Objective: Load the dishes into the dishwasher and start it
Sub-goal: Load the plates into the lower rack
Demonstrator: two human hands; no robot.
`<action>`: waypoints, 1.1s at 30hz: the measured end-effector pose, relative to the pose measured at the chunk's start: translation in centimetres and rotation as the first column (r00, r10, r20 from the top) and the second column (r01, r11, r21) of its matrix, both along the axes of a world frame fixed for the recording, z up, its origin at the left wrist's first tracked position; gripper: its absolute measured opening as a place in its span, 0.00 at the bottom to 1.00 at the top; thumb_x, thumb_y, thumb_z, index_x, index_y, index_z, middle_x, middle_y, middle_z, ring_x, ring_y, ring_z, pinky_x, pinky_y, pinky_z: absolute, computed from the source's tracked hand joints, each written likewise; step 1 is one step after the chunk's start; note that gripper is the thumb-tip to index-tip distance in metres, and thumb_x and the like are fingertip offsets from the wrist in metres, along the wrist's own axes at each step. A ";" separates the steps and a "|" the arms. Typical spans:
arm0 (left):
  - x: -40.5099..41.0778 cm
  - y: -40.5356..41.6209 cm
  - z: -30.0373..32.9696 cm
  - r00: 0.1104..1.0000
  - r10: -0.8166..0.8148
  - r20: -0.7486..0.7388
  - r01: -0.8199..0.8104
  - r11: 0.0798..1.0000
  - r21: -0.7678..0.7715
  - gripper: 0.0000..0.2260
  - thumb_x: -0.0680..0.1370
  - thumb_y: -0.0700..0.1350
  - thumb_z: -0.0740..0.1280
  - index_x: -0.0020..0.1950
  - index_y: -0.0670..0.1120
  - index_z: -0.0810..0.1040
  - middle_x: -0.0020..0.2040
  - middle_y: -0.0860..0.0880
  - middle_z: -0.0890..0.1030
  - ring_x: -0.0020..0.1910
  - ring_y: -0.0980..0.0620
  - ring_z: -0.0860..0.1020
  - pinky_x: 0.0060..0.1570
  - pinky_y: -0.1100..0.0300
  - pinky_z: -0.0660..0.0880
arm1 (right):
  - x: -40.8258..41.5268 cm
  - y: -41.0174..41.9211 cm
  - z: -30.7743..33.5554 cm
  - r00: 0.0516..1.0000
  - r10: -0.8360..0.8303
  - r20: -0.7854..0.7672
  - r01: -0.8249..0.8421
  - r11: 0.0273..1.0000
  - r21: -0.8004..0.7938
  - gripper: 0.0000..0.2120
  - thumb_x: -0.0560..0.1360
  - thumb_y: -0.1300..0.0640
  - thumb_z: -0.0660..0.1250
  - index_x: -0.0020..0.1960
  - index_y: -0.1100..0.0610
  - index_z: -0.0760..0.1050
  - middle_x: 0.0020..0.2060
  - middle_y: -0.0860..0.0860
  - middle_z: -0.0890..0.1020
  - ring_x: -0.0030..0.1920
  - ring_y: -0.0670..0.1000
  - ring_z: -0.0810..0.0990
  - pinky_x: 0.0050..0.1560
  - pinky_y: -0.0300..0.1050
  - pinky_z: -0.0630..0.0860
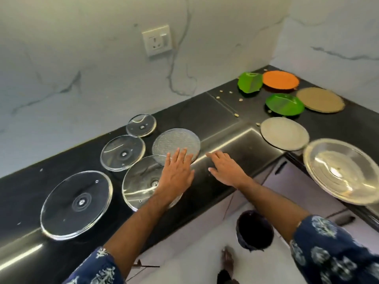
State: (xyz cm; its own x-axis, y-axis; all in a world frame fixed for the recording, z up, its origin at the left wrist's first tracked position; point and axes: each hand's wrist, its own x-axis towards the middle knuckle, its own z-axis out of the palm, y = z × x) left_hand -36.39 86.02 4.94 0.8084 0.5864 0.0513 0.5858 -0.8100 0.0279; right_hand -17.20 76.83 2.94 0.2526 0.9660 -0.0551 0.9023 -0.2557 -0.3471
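On the black counter, the left hand lies flat with straight fingertips over the near edge of the textured glass plate, while the right hand hovers open just beside it, holding nothing.

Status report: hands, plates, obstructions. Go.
Left hand open, fingers flat on the textured glass plate. Right hand open over the black counter, holding nothing. Glass lid tucked under the plate's near edge. No dishwasher in view.
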 end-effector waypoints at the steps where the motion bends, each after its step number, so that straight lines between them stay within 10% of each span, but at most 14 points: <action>1: -0.4 0.8 -0.3 0.999 0.029 -0.017 -0.029 1.000 0.001 0.26 0.82 0.52 0.61 0.78 0.45 0.62 0.79 0.41 0.61 0.79 0.40 0.57 0.77 0.38 0.55 | 0.1 1.8 -0.4 1.000 0.022 -0.017 -0.022 1.000 -0.020 0.28 0.78 0.50 0.64 0.77 0.50 0.61 0.70 0.54 0.68 0.69 0.59 0.69 0.67 0.57 0.70; 9: -1.0 5.0 -2.0 0.971 0.226 -0.076 -0.229 0.973 -0.040 0.26 0.82 0.54 0.59 0.79 0.46 0.62 0.79 0.43 0.62 0.79 0.43 0.58 0.77 0.37 0.52 | 3.0 9.7 -3.9 0.972 0.185 0.147 -0.150 0.963 -0.224 0.25 0.82 0.40 0.53 0.76 0.45 0.60 0.78 0.52 0.58 0.73 0.58 0.63 0.69 0.60 0.65; 14: 1.3 6.4 -2.4 0.968 0.235 -0.085 -0.239 0.970 -0.048 0.24 0.82 0.52 0.61 0.76 0.46 0.67 0.78 0.42 0.65 0.79 0.41 0.60 0.76 0.36 0.55 | 7.6 7.0 -4.6 0.990 -0.049 0.132 0.053 0.998 -0.031 0.16 0.78 0.47 0.63 0.58 0.57 0.76 0.59 0.55 0.73 0.55 0.56 0.74 0.54 0.51 0.75; 21: 8.8 6.6 -3.7 0.983 0.129 -0.133 -0.157 0.962 -0.223 0.21 0.82 0.51 0.62 0.73 0.45 0.69 0.77 0.41 0.65 0.78 0.42 0.61 0.77 0.42 0.56 | 13.9 0.1 -4.0 0.833 -0.493 -0.250 0.494 0.867 -0.066 0.14 0.76 0.59 0.71 0.57 0.58 0.68 0.54 0.56 0.72 0.49 0.62 0.79 0.49 0.52 0.74; 28: 13.6 4.0 -5.4 0.976 -0.094 -0.195 0.044 0.969 -0.245 0.21 0.82 0.54 0.60 0.71 0.46 0.69 0.72 0.46 0.70 0.71 0.46 0.69 0.70 0.46 0.65 | 12.9 -6.8 -4.9 0.512 -0.727 -0.458 0.746 0.640 -0.182 0.21 0.70 0.57 0.73 0.54 0.56 0.65 0.49 0.55 0.75 0.47 0.57 0.78 0.40 0.47 0.75; 33: 14.0 1.8 -6.9 0.964 -0.248 -0.094 0.215 0.939 -0.270 0.17 0.80 0.51 0.64 0.67 0.45 0.71 0.67 0.47 0.73 0.65 0.45 0.72 0.63 0.47 0.70 | 7.6 -11.7 -5.1 -0.123 -0.573 -0.810 0.815 0.407 -0.412 0.11 0.74 0.67 0.67 0.53 0.59 0.69 0.42 0.53 0.77 0.37 0.49 0.79 0.32 0.45 0.79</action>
State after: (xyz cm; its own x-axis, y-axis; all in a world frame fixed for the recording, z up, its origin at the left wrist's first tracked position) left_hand -22.35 87.81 -2.01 0.9137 0.3620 -0.1848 0.3946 -0.8990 0.1900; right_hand -9.58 65.15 -2.21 0.7255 0.2877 -0.6252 -0.5155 -0.3747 -0.7706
